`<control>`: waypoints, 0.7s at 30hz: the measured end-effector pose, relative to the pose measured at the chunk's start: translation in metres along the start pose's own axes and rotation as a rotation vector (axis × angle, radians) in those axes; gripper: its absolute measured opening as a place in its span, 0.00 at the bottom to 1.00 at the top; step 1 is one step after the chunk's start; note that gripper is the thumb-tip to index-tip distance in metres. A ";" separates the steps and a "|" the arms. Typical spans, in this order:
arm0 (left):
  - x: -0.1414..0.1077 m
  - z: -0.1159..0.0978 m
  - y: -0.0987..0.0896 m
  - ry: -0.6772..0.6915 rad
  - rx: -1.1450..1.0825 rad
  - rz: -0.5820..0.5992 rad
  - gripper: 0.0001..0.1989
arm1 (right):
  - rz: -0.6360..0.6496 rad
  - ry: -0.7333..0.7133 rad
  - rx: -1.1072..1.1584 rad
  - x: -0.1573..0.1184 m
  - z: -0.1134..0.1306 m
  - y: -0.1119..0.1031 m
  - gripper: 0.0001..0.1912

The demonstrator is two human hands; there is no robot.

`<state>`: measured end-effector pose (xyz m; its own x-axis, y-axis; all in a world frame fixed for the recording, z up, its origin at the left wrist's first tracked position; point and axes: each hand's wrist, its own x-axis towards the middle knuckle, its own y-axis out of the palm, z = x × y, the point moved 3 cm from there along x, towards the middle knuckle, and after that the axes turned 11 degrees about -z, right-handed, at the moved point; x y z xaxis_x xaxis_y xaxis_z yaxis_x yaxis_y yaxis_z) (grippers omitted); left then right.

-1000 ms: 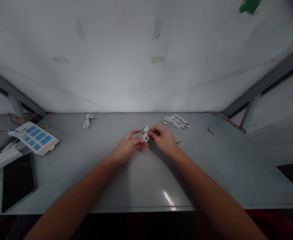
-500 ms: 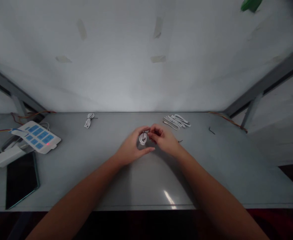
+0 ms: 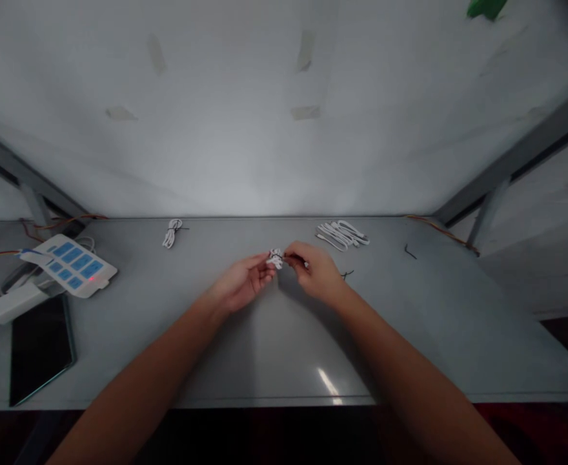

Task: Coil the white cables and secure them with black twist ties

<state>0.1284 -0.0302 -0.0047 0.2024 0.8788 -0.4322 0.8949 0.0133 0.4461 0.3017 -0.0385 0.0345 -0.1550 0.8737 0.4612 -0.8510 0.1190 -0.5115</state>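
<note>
White coiled cable bundle (image 3: 275, 259) is pinched above the grey metal tabletop (image 3: 274, 349), between left hand (image 3: 239, 284) and right hand (image 3: 315, 271), both closed on it. Loops are best kept gathered tight while the thin dark tie at the right fingertips is twisted.

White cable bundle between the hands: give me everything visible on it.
The white cable bundle is a small coil of thin white cord, plastic-looking, with a dark tie across it. It is held above the grey table, pinched between the fingertips of the left hand and right hand. Connectors and finer detail are too small to make out.
</note>
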 end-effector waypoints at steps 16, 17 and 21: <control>-0.016 -0.004 0.012 0.582 0.696 0.036 0.17 | 0.001 0.149 0.219 -0.003 0.006 0.000 0.05; -0.013 -0.003 0.010 0.514 0.665 0.041 0.17 | -0.001 0.129 0.178 -0.003 0.006 -0.001 0.05; -0.005 -0.003 0.006 0.296 0.553 0.070 0.19 | -0.030 0.003 0.008 0.000 0.003 -0.007 0.05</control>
<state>0.1318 -0.0331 0.0030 0.2196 0.9646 -0.1462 0.9729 -0.2276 -0.0401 0.3063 -0.0411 0.0406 -0.1280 0.8711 0.4741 -0.8593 0.1413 -0.4916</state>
